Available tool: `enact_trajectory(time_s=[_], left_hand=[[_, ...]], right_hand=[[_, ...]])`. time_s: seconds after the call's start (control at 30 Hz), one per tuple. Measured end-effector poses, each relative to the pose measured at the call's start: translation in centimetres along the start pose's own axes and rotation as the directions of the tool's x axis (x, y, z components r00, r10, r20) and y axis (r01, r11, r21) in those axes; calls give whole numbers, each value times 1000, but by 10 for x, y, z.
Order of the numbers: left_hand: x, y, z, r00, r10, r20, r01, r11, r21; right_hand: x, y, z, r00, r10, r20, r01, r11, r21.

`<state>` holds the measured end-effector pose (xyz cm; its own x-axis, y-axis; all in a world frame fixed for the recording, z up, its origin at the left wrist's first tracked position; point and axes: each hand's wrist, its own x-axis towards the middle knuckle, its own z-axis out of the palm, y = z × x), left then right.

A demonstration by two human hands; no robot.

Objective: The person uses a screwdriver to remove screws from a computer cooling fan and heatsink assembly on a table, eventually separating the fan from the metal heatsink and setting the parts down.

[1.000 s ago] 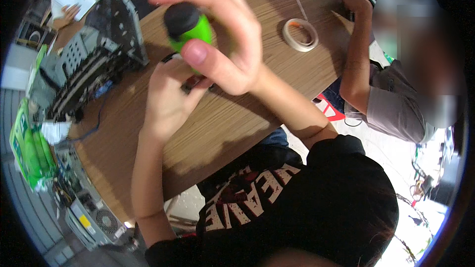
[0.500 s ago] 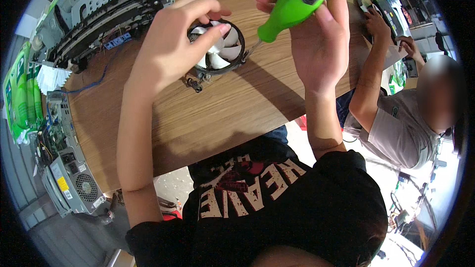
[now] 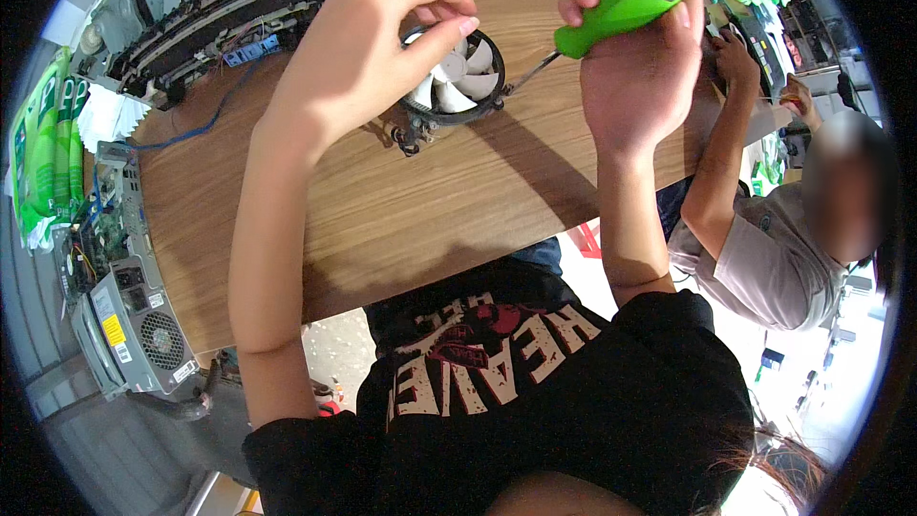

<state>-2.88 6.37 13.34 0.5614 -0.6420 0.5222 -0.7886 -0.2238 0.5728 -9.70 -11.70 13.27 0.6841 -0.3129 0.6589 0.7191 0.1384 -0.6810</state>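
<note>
On the brown wood-grain tabletop (image 3: 411,229): a round black-framed fan with white blades (image 3: 463,81), lying between the two hands;
Left hand (image 3: 358,53): curled over the fan's left side, thumb and forefinger near its rim; I cannot tell whether its grip is closed on anything;
Right hand (image 3: 640,86): grip holding a green-handled screwdriver with a black end (image 3: 621,8), its metal shaft slanting down toward the fan's right edge;
Far left: a grey-and-black metal chassis (image 3: 220,24).

Beneath the left hand (image 3: 368,43) spreads a brown wood-grain table (image 3: 430,220); far left of that hand, grey ribbed panelling (image 3: 40,296); below, pale speckled floor (image 3: 339,354).
</note>
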Motion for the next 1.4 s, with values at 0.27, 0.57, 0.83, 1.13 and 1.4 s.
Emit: enact_trajectory(time_s=[0.27, 0.57, 0.83, 1.13, 1.4], left_hand=[[-5, -7, 24, 990, 28, 135, -34, 998, 43], [-4, -12, 25, 991, 33, 127, -42, 997, 68], [-3, -14, 25, 991, 13, 131, -23, 997, 74], [-4, -17, 24, 992, -28, 124, 20, 998, 65], [0, -9, 23, 988, -33, 148, 32, 999, 9]], right_hand=[[0, -5, -6, 1000, 18, 16, -19, 998, 66], [-4, -6, 3, 996, 44, -72, -37, 995, 93], [-2, -4, 4, 986, 118, -117, -98, 981, 167], [4, -7, -1, 995, -31, -99, 46, 987, 156], [11, 16, -54, 978, -74, -193, 61, 996, -70]])
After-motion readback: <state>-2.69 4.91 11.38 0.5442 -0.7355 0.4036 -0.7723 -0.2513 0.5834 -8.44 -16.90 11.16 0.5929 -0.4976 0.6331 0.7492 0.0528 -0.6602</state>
